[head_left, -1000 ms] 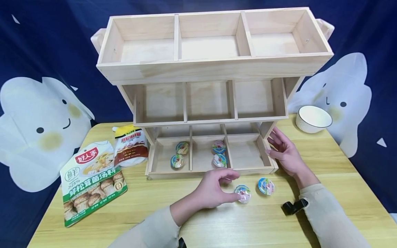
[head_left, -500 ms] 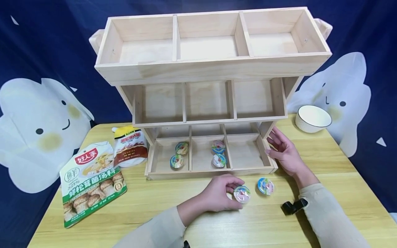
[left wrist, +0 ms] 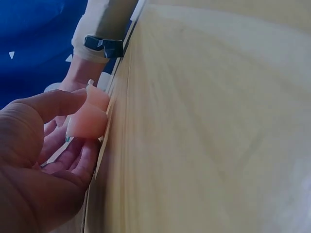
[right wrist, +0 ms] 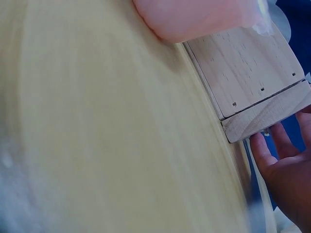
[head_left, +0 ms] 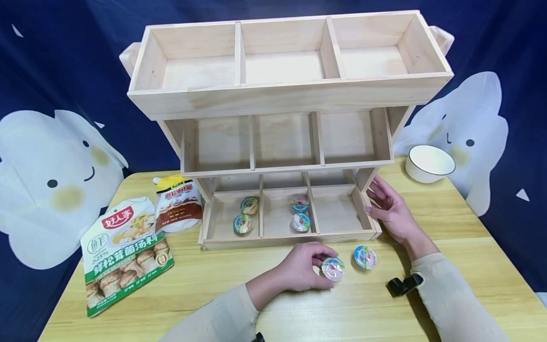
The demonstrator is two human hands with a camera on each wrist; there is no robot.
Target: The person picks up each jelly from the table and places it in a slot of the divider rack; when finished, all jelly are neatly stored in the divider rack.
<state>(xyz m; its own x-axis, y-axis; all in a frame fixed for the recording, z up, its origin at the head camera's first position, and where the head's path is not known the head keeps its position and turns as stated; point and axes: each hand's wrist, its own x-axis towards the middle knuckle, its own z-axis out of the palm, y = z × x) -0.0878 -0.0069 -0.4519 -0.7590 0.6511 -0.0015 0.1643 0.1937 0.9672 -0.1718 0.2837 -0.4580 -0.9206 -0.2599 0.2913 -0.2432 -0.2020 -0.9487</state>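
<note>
My left hand (head_left: 301, 267) pinches a small jelly cup (head_left: 333, 269) with a clear printed lid between thumb and fingers, just above or on the table in front of the shelf. In the left wrist view this jelly cup's pink side (left wrist: 87, 122) shows beside the fingertips. A second jelly cup (head_left: 365, 257) with a blue and pink lid sits on the table to its right. My right hand (head_left: 393, 212) rests against the right end of the wooden shelf's bottom tray (head_left: 290, 241), its fingers touching the side panel (right wrist: 267, 114).
Two jelly cups lie in the bottom tray's left compartment and two in its middle one. The wooden shelf (head_left: 290, 97) has two more divided tiers above. At left are a green mushroom soup packet (head_left: 126, 256) and a brown-white pouch (head_left: 178, 204). A white bowl (head_left: 429, 164) stands at right.
My left hand has shifted slightly right and closed its fingers round the near jelly cup, which now tilts a little. My right hand stays at the shelf's side.
</note>
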